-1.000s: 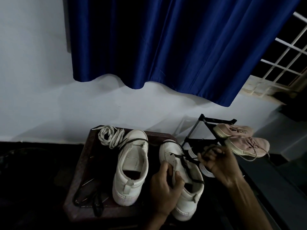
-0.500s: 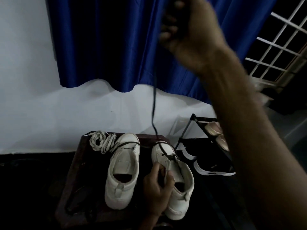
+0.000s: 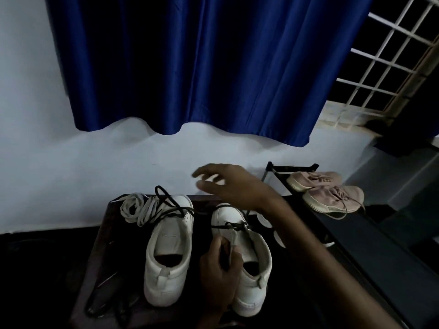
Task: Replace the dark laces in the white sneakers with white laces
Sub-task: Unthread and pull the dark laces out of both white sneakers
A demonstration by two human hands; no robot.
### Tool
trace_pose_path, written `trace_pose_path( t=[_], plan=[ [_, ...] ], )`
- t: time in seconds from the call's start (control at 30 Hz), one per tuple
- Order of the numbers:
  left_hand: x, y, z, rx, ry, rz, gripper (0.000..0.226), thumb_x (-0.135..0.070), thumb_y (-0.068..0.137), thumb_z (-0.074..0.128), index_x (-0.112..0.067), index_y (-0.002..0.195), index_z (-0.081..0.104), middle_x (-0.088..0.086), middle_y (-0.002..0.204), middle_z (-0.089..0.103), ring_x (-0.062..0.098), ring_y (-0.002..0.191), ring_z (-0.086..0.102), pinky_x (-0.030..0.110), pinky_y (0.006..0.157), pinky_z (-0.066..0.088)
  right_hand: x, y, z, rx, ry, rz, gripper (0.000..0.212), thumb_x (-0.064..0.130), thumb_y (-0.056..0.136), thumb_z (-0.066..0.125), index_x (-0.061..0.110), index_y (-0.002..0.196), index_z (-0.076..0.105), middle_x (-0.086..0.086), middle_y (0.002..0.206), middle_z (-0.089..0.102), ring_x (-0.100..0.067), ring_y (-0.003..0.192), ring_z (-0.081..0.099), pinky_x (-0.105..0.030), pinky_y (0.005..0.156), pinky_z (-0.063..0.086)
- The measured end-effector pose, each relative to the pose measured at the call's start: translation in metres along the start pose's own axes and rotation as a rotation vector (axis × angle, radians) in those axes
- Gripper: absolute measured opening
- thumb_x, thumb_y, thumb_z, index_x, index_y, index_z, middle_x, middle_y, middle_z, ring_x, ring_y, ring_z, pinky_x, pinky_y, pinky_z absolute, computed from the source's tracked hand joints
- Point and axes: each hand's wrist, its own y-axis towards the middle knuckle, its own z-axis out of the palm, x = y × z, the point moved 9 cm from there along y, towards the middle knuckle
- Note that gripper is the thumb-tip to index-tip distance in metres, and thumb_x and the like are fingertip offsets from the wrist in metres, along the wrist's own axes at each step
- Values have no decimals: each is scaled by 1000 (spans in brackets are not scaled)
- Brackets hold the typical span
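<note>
Two white sneakers stand heel-toward-me on a dark wooden stool (image 3: 104, 236). The left sneaker (image 3: 169, 252) has no lace in its eyelets; a loose dark lace (image 3: 171, 205) lies over its toe. A bundle of white laces (image 3: 137, 208) sits at the stool's back left. My left hand (image 3: 219, 269) grips the tongue side of the right sneaker (image 3: 247, 264), which still has a dark lace (image 3: 234, 226) across its lowest eyelets. My right hand (image 3: 225, 184) hovers above the right sneaker's toe, fingers spread and holding nothing.
A pair of pink sneakers (image 3: 330, 191) lies on a black shoe rack (image 3: 356, 245) to the right. Dark shoes with white soles (image 3: 273, 226) sit lower in the rack. A blue curtain (image 3: 202, 67) hangs on the white wall behind. Dark straps (image 3: 107, 302) lie at the stool's front left.
My right hand, raised high pulling the dark lace a moment ago, has come down over the sneakers and let the lace go. The left hand stayed on the right sneaker.
</note>
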Motion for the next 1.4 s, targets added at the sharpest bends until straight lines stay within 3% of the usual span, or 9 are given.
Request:
trace_pose_path(
  t=[0.1,0.23,0.33,0.47,0.57,0.67,0.83,1.1,1.4],
  plan=[
    [-1,0,1,11,1,-13,23,-44,84,51,-24,76,44,-10,59,50,4,53,50,37,53,44,-64,-50,-13,-169,-12,240,29,42,90,62,21,111,64,6,101,67,-9,90,63,-29,81,52],
    [-2,0,0,20,-4,-10,25,-46,84,51,-24,75,44,-7,60,49,7,53,48,38,52,44,-120,-91,30,-49,-131,499,34,44,84,65,13,97,65,-2,94,67,-19,86,63,-34,76,51],
    [-1,-2,0,15,-19,-39,27,-48,82,52,-22,76,46,-6,61,52,6,54,51,36,53,44,-128,-100,38,-259,-222,498,27,38,86,56,12,91,64,-6,94,66,-26,88,64,-34,70,47],
    [-11,-4,-4,14,122,-90,25,-52,75,51,-28,81,46,-12,64,57,3,54,53,29,52,44,-128,-116,39,-519,-152,463,24,38,88,53,19,87,69,1,91,63,-21,81,62,-34,68,46],
    [-43,19,-8,82,323,31,21,-50,77,52,-30,83,53,-11,64,53,6,61,53,35,56,46,-121,-116,37,-525,-178,471,25,38,92,51,20,94,68,0,97,58,-23,89,61,-35,69,46],
    [-62,53,21,299,709,190,14,-41,84,56,-28,86,61,-9,88,56,13,90,57,39,70,50,-117,-118,32,-536,-198,521,25,38,92,50,18,97,65,-1,103,58,-25,96,61,-35,70,46],
    [-44,68,70,655,1018,119,28,-35,85,61,-33,113,61,-11,120,55,15,118,51,33,91,46,-122,-131,31,-600,-59,575,24,45,87,56,22,97,57,5,106,57,-21,100,59,-35,74,46],
    [-55,70,100,673,1424,256,25,-14,91,49,-24,111,60,1,119,63,23,111,61,33,84,48,-126,-134,31,-634,32,566,19,39,86,51,22,95,53,7,105,54,-19,101,56,-35,73,47],
    [-51,92,77,627,1319,107,23,-31,86,54,-18,102,64,1,114,67,25,110,61,31,85,45,-129,-136,31,-615,6,593,18,35,88,48,23,101,49,7,110,52,-19,108,52,-34,73,46]
  ],
)
